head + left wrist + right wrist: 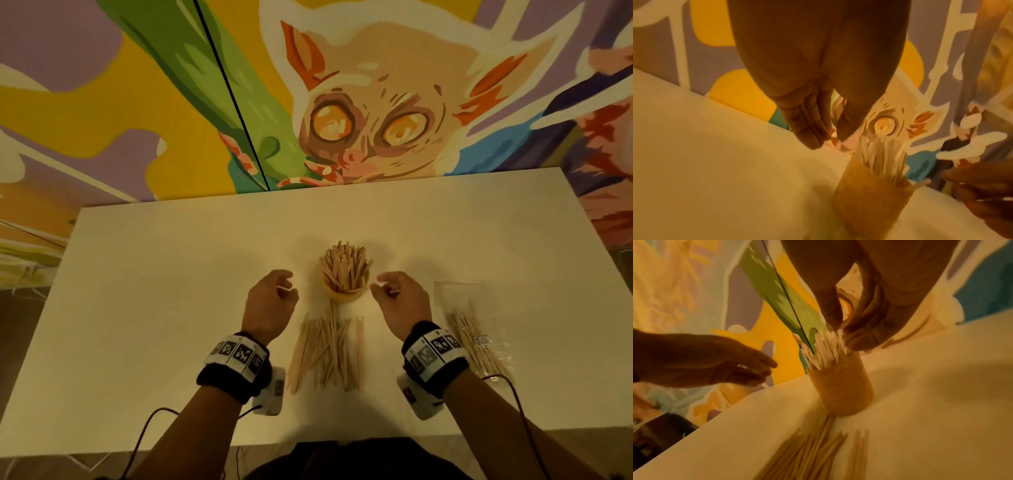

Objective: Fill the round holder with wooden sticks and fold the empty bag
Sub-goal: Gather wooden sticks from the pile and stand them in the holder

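**Flanking the holder, both hands loose**

Hanging loosely curled, the fingers of the left hand hold nothing; they sit just left of the holder, apart from it. The right hand mirrors it on the other side, its fingers bent inward close to the stick tips. In the right wrist view they seem to brush the tips, though blur keeps me from telling whether they touch or pinch anything; the head view shows no stick in that hand.

The holder stands upright at mid-bench, packed with sticks that fan out above its rim. Just in front of it, nearer the person, a loose pile of sticks lies flat, pointing roughly toward the holder, one or two reaching its base.

To the right, well apart from the holder, a clear bag lies flat with sticks inside it, beside the right wrist.

Both wrists wear black bands with patterned markers and cabled cameras. The bench is white; a painted mural of a big-eyed animal fills the wall behind.
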`<state>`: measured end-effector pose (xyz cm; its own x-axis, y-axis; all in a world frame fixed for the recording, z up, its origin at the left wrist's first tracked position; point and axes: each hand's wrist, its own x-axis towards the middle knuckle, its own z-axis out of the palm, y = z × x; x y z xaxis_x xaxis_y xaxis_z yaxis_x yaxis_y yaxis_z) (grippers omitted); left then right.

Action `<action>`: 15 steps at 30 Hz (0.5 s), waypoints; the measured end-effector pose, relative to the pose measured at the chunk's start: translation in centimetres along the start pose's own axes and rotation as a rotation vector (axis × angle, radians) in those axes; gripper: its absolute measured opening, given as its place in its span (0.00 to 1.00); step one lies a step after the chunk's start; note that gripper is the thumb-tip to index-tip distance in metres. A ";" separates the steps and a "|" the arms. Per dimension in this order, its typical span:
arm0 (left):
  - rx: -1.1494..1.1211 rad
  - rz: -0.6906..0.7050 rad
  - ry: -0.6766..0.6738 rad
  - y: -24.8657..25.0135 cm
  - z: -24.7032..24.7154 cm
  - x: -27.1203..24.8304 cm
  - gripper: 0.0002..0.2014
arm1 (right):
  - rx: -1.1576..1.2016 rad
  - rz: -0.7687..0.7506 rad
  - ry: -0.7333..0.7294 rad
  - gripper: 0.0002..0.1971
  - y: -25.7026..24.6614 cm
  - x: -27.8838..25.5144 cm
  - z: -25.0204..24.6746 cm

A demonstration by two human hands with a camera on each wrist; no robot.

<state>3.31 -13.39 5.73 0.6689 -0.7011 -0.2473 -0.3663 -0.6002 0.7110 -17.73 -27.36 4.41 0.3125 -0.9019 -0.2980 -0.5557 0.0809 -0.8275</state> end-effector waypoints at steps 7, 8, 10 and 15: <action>0.284 -0.257 -0.381 -5.8 2.3 -2.7 0.23 | -0.295 0.385 -0.270 0.19 5.8 -2.0 2.4; 0.312 -0.275 -0.397 -6.0 2.8 -2.9 0.21 | -0.302 0.423 -0.310 0.18 6.2 -2.2 2.9; 0.349 -0.294 -0.403 -6.1 3.6 -3.2 0.14 | -0.290 0.457 -0.351 0.14 6.5 -2.6 3.8; 0.309 -0.275 -0.406 -5.3 5.8 -3.3 0.15 | -0.330 0.429 -0.341 0.20 5.6 -3.1 5.6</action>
<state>-0.75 -10.19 -1.04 0.4870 -0.5587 -0.6713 -0.4271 -0.8228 0.3749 -17.51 -21.72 -1.99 0.2069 -0.6288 -0.7495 -0.8769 0.2206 -0.4271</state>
